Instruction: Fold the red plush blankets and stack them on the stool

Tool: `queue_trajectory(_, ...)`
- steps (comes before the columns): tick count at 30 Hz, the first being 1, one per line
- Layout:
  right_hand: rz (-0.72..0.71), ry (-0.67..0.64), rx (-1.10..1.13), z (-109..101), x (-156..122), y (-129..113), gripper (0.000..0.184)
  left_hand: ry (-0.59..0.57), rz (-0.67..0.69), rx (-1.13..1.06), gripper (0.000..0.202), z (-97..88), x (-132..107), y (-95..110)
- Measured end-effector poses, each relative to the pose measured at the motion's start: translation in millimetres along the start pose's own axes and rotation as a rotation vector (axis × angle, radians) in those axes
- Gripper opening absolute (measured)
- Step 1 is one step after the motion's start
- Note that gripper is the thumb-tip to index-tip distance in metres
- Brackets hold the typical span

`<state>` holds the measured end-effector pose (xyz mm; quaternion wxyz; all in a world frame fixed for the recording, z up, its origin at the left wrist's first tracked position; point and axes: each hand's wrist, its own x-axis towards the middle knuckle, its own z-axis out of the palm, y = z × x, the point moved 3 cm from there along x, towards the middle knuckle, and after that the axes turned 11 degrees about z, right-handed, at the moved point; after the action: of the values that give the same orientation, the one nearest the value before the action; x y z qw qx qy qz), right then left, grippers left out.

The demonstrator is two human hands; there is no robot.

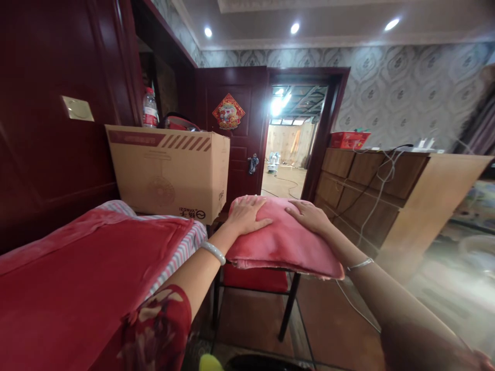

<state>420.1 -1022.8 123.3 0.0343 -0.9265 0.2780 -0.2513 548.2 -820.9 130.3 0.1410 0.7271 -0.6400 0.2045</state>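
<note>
A puffy pink-red cushion (282,245), perhaps several folded layers of plush cloth, lies in front of me above a chair with black legs and a red seat (255,278). My left hand (247,214) rests flat on its left part, fingers stretched forward and thumb out to the side. On the right part lies my right hand (309,215), palm down with the fingers spread. Both hands touch the top surface, and neither grips it. The cushion's near edge shows a rough seam, and its far side is partly hidden by the hands.
Left of me is a bed-like surface with a red cover (96,278) and striped cloth. A large cardboard box (166,170) with a plastic bottle (149,109) on it stands behind. Wooden drawers (371,175) with hanging cables and a red basket (350,139) line the right. A doorway opens ahead.
</note>
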Motion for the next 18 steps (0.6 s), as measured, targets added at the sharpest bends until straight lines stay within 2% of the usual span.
queue_trajectory(3, 0.004, -0.021, 0.007, -2.0, 1.0, 3.4, 0.063, 0.03, 0.037, 0.026, 0.074, -7.4, -26.5, -1.5)
queue_trajectory(5, 0.023, -0.054, 0.004, -2.7, 1.9, 5.1, 0.065, 0.03, 0.062, 0.024, 0.071, -13.0, -54.9, -5.4)
queue_trajectory(8, 0.033, -0.079, -0.008, -6.5, 2.1, 3.0, 0.067, 0.001, 0.048, 0.038, 0.065, -20.4, -111.5, -14.7)
queue_trajectory(11, 0.003, -0.043, -0.047, -13.6, -4.3, -7.2, 0.068, -0.021, 0.008, 0.067, 0.062, -22.6, -177.1, -23.2)
queue_trajectory(14, -0.17, 0.014, -0.089, -16.2, -22.3, -28.6, 0.066, -0.012, -0.015, 0.117, 0.062, -21.7, -244.3, -30.9)
queue_trajectory(16, -0.315, 0.031, -0.119, -11.2, -41.1, -45.7, 0.064, -0.031, -0.043, 0.161, 0.062, -23.1, -289.6, -37.7)
queue_trajectory(18, -0.44, 0.061, -0.14, -1.5, -64.4, -62.3, 0.063, -0.051, -0.127, 0.206, 0.062, -30.1, -336.8, -45.8)
